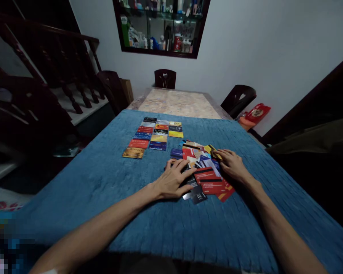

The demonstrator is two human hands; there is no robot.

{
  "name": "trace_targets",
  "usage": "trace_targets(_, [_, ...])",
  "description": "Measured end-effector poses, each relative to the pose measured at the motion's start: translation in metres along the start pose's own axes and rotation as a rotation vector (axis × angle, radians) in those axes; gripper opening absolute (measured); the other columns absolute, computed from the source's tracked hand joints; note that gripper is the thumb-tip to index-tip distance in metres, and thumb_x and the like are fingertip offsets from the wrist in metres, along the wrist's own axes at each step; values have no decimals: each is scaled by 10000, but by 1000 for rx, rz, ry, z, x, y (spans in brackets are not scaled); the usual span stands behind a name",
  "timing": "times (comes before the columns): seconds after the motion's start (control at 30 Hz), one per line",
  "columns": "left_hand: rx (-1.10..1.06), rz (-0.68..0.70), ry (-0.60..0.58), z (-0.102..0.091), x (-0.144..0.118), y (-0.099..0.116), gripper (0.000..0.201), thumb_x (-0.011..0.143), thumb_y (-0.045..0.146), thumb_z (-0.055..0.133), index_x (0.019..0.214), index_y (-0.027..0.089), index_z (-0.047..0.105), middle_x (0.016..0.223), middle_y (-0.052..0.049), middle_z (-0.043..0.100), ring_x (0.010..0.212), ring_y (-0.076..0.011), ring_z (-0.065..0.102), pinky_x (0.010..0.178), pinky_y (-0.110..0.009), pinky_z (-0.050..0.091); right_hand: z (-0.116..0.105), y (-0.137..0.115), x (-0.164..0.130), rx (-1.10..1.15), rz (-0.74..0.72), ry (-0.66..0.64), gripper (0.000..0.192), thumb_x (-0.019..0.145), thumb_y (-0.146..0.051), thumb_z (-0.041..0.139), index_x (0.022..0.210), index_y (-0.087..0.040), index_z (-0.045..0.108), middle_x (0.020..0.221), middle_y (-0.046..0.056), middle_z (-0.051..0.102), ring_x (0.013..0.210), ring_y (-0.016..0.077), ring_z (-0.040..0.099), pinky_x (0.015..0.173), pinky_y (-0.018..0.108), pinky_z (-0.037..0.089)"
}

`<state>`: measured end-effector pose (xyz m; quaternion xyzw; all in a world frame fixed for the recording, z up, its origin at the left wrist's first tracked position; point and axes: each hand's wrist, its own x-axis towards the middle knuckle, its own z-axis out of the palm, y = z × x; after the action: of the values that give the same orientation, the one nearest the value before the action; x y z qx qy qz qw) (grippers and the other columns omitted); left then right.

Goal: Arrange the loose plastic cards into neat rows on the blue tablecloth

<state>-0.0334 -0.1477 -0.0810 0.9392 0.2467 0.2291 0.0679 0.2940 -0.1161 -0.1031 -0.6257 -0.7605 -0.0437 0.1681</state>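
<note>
A loose pile of plastic cards [208, 180] lies overlapping on a blue cloth, with red, black, white, blue and yellow ones showing. My left hand [175, 177] rests palm down on the pile's left side, fingers spread over some dark cards. At the right edge of the pile, my right hand [233, 163] has its fingers drawn together on a gold-brown card [216, 154], next to a yellow card [209, 148]. My right thumb is mostly hidden. Farther left, more cards [159, 138] are laid in three overlapping columns, the left one slanting toward me.
The blue cloth [103, 182] covers the near part of the table, and a marbled surface [180, 102] shows beyond it. Dark wooden chairs [165, 78] stand around. To the right is a red bag [257, 112]; a glass cabinet [162, 30] is set in the wall.
</note>
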Motion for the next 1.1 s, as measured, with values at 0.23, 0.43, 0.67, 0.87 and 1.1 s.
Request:
trace_targets(0.23, [27, -58, 70, 5, 16, -2, 487, 928, 382, 551, 1365, 170, 530, 1440, -215, 471, 1319, -339, 437, 1042, -539, 333, 4, 0, 8, 50, -9, 11, 429, 883, -251, 444, 1243, -217, 676, 1270, 113, 677, 1134, 328, 555, 894, 492, 458])
trace_targets(0.43, [88, -45, 94, 5, 25, 6, 386, 941, 351, 543, 1275, 166, 595, 1434, -199, 490, 1305, -332, 452, 1033, -532, 335, 8, -5, 11, 61, -98, 137, 352, 916, -237, 446, 1110, -249, 740, 1181, 99, 714, 1054, 293, 566, 852, 467, 457])
trace_targets(0.67, [84, -170, 201, -3, 19, 10, 458, 909, 349, 587, 1335, 183, 553, 1426, -192, 495, 1312, -331, 445, 1055, -529, 324, -14, -42, 3, 59, -98, 495, 264, 925, -315, 520, 1034, -270, 756, 1012, 98, 709, 979, 299, 543, 808, 479, 447])
trace_targets(0.87, [-6, -272, 221, -14, 13, 0, 528, 888, 314, 601, 1383, 165, 496, 1430, -182, 488, 1325, -314, 445, 1076, -513, 333, -20, -95, -10, 454, -263, 488, 183, 914, -277, 553, 1045, -252, 679, 951, 60, 712, 852, 237, 655, 760, 391, 513])
trace_targets(1.1, [-236, -379, 69, -31, 5, -17, 635, 789, 279, 664, 1392, 193, 487, 1391, -141, 544, 1296, -320, 478, 1085, -542, 363, -13, -154, -12, 698, -328, 374, 257, 841, -192, 588, 1092, -246, 575, 947, 46, 684, 811, 203, 662, 716, 342, 556])
